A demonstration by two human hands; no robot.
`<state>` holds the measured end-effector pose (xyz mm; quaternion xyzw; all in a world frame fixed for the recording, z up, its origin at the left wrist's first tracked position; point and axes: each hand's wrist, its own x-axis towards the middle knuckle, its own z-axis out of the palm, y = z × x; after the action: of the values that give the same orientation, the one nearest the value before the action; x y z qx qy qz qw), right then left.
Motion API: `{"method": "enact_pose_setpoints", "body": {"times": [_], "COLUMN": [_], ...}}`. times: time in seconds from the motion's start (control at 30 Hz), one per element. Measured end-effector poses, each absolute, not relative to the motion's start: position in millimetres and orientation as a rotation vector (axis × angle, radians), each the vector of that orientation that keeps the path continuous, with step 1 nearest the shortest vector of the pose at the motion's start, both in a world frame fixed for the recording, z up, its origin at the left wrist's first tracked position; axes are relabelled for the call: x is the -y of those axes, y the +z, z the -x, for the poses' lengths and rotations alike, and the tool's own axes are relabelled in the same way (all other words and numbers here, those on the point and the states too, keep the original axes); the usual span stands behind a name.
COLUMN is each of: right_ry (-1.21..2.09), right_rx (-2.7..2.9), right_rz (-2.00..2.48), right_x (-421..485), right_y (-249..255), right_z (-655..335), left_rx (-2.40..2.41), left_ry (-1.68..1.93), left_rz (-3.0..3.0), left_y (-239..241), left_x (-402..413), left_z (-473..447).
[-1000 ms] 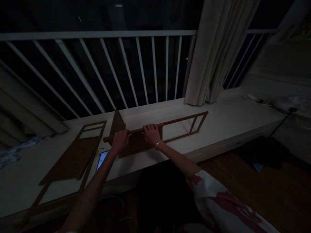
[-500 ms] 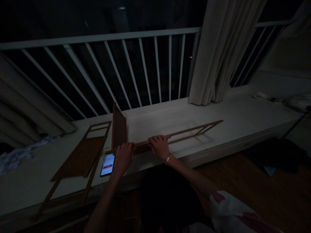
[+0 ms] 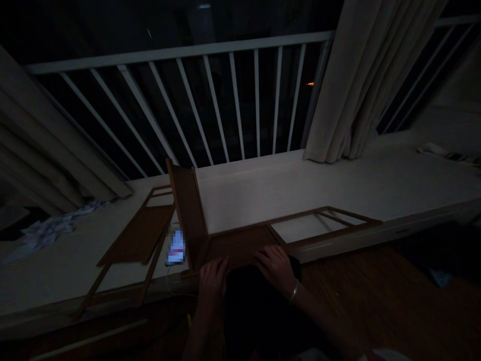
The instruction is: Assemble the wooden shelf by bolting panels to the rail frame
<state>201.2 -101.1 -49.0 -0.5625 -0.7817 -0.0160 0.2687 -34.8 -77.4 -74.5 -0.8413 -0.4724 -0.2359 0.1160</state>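
Note:
A brown wooden frame [image 3: 238,245] with a solid panel at its left and an open slatted end at its right lies near the front edge of the white sill. Along its near edge, the fingers of my left hand [image 3: 213,281] curl over the wood. Further right, my right hand [image 3: 277,268], with a bracelet at the wrist, grips the same edge. A second wooden panel [image 3: 190,210] stands upright at the left end of the frame, against or very near it. The undersides of both hands are hidden.
Another wooden frame with a panel [image 3: 139,233] lies on the sill [image 3: 259,193] at the left. Between it and the upright panel is a lit phone [image 3: 176,248] with a cable. White railing [image 3: 210,50] and curtains [image 3: 343,90] stand behind; cloth [image 3: 56,230] lies far left.
The held frame has tilted down towards me, so its broad face now shows. Both hands have come lower and nearer, and the upright panel leans differently. The view has shifted slightly.

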Motion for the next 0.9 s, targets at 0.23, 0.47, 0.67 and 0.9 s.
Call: {"method": "enact_pose_setpoints", "body": {"times": [0.23, 0.47, 0.67, 0.9], "right_ry": [0.053, 0.083, 0.04, -0.052], "right_rx": [2.082, 2.046, 2.068, 2.101], "right_rz": [1.512, 1.511, 1.485, 1.453], "right_x": [121.0, 133.2, 139.9, 141.3], "right_y": [-83.7, -111.8, -130.2, -147.5], "right_z": [-197.7, -190.1, -189.1, -186.1], "left_rx": [1.328, 1.426, 1.373, 1.311], "left_ry": [-0.741, -0.787, -0.79, -0.871], "left_rz": [2.526, 2.509, 2.481, 2.438], "left_y": [-106.9, -132.6, -147.7, -158.2], "left_x": [97.0, 113.2, 119.3, 121.9], "left_z": [43.7, 46.8, 46.9, 50.0]}}
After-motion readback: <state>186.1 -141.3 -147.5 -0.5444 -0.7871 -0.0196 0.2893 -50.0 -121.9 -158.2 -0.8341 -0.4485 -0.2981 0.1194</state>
